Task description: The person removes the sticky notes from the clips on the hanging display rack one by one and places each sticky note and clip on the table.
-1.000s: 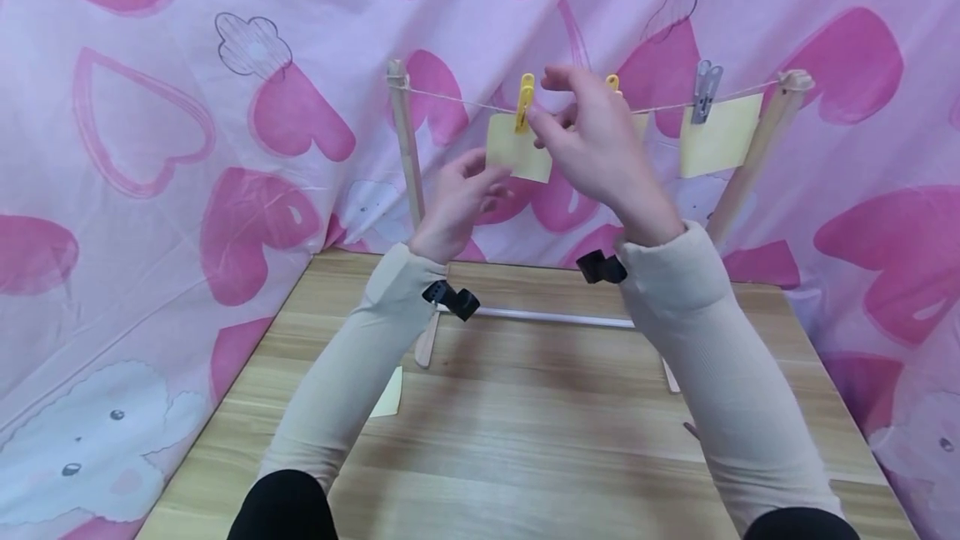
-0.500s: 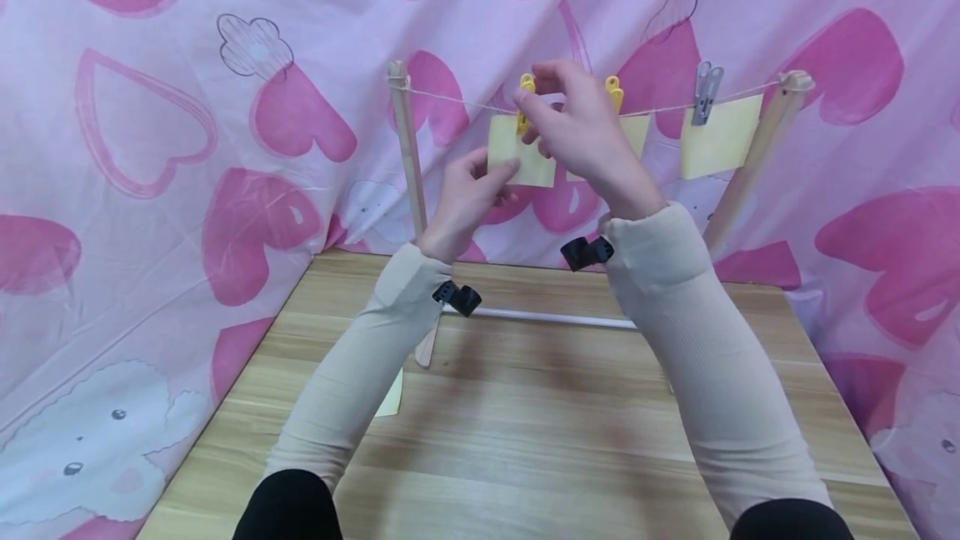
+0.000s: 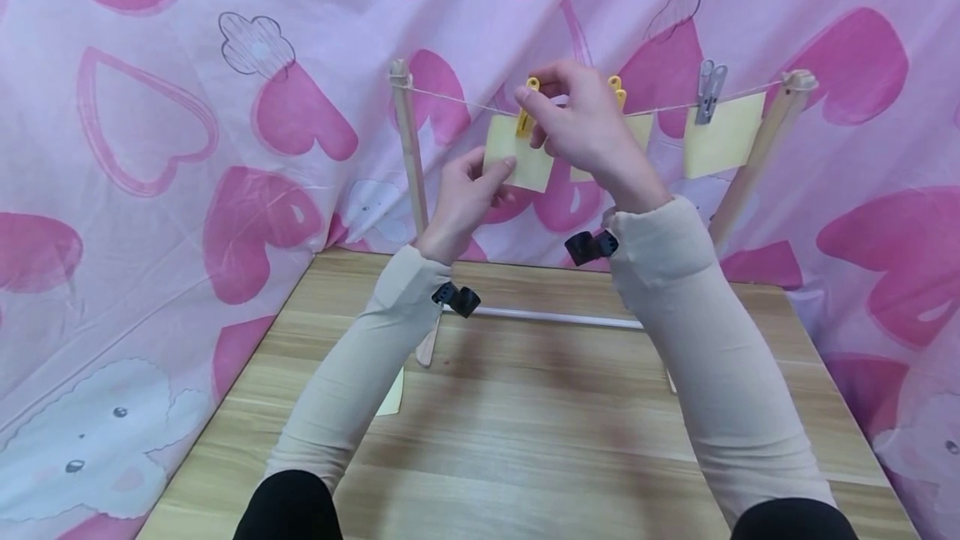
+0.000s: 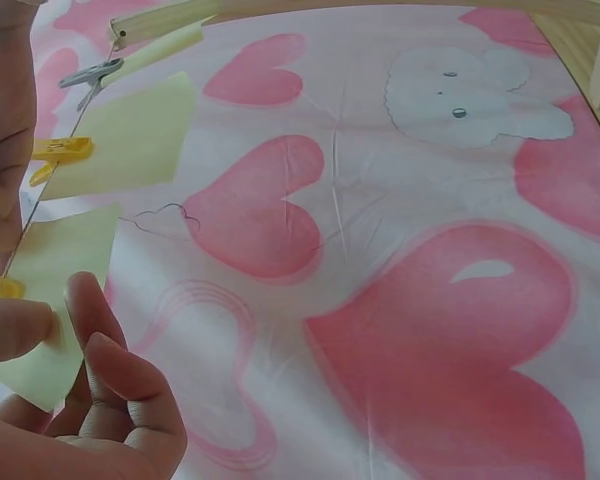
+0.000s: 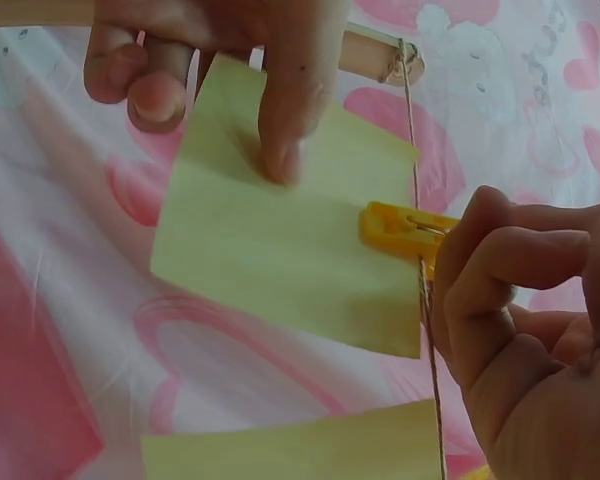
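Note:
A pale yellow paper square (image 3: 528,172) hangs from a string line (image 3: 457,101), with a yellow clothespin (image 3: 524,125) over its top edge. My left hand (image 3: 463,200) pinches the square's lower left part, thumb (image 5: 285,150) flat on the front and fingers behind. My right hand (image 3: 588,125) grips the clothespin's upper end between thumb and fingers. In the right wrist view the clothespin's jaws lie over both paper and string, while the fingers hide its handle end. Farther right hang a second paper square (image 4: 130,140) with another yellow clothespin (image 4: 62,150), and a third (image 3: 723,140) under a grey clothespin (image 3: 708,92).
The string is tied between a left wooden post (image 3: 407,144) and a right wooden post (image 3: 753,161). A white rod (image 3: 558,318) runs low between them above the wooden table (image 3: 525,457). Another yellow paper (image 3: 392,398) lies by the left forearm. A pink heart-print cloth (image 3: 285,115) hangs behind.
My right hand has shifted slightly left and now grips the yellow clothespin. My left thumb has come down onto the paper's front, and the paper now hangs a little more tilted.

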### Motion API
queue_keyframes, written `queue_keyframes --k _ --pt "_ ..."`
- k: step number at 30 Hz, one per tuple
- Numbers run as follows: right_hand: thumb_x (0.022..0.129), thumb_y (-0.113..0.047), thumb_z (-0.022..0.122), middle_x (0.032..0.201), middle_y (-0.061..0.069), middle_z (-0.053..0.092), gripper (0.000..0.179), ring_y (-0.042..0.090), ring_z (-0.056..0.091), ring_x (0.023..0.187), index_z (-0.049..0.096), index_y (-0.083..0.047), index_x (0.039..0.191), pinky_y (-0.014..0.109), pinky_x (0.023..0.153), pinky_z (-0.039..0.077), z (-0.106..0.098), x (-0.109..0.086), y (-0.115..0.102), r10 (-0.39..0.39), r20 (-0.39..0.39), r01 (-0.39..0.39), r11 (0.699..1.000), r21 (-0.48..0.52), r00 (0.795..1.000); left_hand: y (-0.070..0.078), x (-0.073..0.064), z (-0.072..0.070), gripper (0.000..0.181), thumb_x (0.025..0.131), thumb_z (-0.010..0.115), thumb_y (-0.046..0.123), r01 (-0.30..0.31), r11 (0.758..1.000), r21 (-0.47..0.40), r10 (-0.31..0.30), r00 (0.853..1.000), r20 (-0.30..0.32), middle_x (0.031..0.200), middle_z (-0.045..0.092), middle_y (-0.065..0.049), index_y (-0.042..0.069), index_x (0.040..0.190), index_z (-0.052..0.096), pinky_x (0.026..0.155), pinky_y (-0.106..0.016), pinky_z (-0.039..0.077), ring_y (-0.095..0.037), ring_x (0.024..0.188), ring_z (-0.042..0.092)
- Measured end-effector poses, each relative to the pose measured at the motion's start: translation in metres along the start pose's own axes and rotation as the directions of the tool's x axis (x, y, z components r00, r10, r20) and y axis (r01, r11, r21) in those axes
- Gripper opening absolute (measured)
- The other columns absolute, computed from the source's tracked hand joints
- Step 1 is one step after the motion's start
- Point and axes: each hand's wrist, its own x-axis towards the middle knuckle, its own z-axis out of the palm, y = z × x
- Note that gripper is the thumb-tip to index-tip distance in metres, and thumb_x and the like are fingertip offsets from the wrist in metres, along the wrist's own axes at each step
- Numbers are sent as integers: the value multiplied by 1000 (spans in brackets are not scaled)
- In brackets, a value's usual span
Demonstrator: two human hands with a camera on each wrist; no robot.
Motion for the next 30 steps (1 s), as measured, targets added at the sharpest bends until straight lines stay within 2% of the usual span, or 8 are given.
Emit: queue_keyframes --k 7,13,18,20,26,30 --pt "95 -31 60 115 3 58 44 15 61 71 53 -12 133 21 63 52 -2 -2 0 6 14 -5 998 -60 1000 -3 0 -1 26 94 62 22 -20 1000 4 20 1000 1 82 62 -4 5 113 65 64 -24 47 -15 64 60" --pt "93 -32 63 117 3 59 42 13 60 74 56 -14 130 21 64 51 -2 -2 0 23 -4 -23 997 -75 1000 -3 -2 -1 26 94 62 22 -52 999 16 52 999 12 82 62 -4 5 113 65 64 -24 48 -18 66 61" --pt "91 -30 67 105 0 62 39 11 58 69 60 -11 124 20 60 51 -3 -1 0 13 -26 -14 999 -35 1000 -4 -2 -2 25 94 62 22 -63 998 9 62 998 10 89 62 -18 5 112 66 63 -23 47 -22 68 61" --pt "90 -28 68 100 -1 62 37 11 57 67 61 -10 122 20 58 50 -3 -1 0 8 -32 -9 1000 -19 999 -4 -2 -2 25 94 62 22 -62 998 6 62 998 10 89 61 -20 5 112 66 63 -23 47 -19 66 60" --pt "88 -27 71 102 -1 60 36 11 57 68 61 -10 119 20 56 48 -2 -1 0 22 -32 -21 999 24 999 -4 -2 -2 26 94 63 22 -59 998 5 59 998 12 81 62 -4 6 114 66 63 -23 46 -15 63 59" --pt "87 -25 72 99 -2 60 35 11 56 67 61 -9 116 20 56 48 -2 -1 0 18 -39 -16 998 55 999 -4 -2 -2 26 94 63 22 -63 998 5 62 998 13 81 62 -3 6 115 66 62 -22 46 -15 62 59"
